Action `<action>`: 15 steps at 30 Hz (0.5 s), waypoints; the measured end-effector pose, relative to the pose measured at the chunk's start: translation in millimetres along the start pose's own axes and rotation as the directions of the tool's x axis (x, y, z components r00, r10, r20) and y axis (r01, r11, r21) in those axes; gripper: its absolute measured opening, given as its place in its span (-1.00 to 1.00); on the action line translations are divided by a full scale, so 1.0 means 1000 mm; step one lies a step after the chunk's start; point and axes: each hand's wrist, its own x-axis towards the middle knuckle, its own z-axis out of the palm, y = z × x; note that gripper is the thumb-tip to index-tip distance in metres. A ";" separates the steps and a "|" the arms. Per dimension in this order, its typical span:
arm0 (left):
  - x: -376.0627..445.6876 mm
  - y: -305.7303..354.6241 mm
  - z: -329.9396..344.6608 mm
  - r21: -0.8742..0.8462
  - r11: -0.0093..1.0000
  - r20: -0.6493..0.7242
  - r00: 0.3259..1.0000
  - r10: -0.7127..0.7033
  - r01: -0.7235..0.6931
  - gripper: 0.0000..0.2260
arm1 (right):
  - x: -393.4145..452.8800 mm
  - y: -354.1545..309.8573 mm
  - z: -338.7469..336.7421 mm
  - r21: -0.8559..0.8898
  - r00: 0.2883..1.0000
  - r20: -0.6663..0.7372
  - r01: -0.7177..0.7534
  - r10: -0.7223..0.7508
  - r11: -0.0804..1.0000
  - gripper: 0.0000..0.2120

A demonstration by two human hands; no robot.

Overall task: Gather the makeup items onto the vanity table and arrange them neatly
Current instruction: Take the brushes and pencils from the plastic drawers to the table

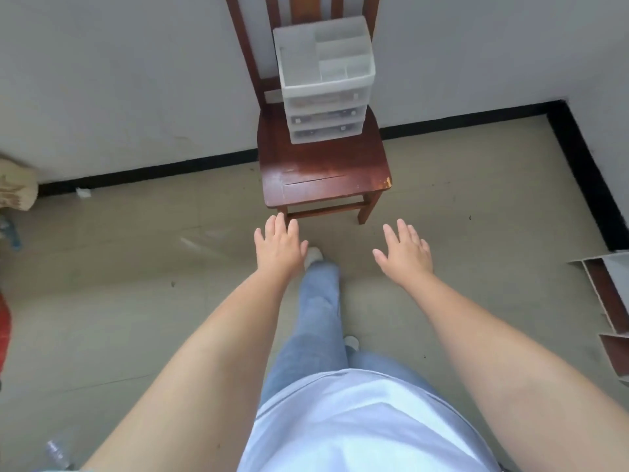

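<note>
The makeup organizer [325, 80], a translucent plastic box with open top compartments and three shallow drawers, stood at the back of the wooden chair [323, 175] seat, against the backrest. It looked light and rigid but smooth-sided, and its drawers might slide out if tipped, so a two-sided hold low on the walls seemed safest. The left hand [279, 248] and the right hand [405, 255] hung well short of it, fingers spread straight and holding nothing, above the floor.
</note>
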 end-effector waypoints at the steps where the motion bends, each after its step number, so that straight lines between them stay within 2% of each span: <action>1: 0.019 0.001 -0.001 -0.011 1.000 0.016 1.000 0.006 -0.005 -0.55 | 0.019 -0.004 -0.006 -0.001 1.000 0.009 0.000 0.000 1.000 -0.45; 8: 0.150 0.005 -0.026 -0.075 0.996 0.112 0.992 0.061 -0.053 -0.55 | 0.142 -0.034 -0.052 0.009 0.995 0.089 -0.045 0.044 0.999 -0.46; 13: 0.220 0.000 -0.043 -0.105 0.994 0.137 0.989 0.055 -0.041 -0.55 | 0.221 -0.062 -0.075 0.146 0.990 0.132 -0.063 0.044 0.987 -0.48; 15: 0.244 -0.002 -0.045 -0.132 0.991 0.114 0.992 0.052 -0.036 -0.53 | 0.257 -0.073 -0.079 0.262 0.991 0.124 -0.083 0.052 0.961 -0.50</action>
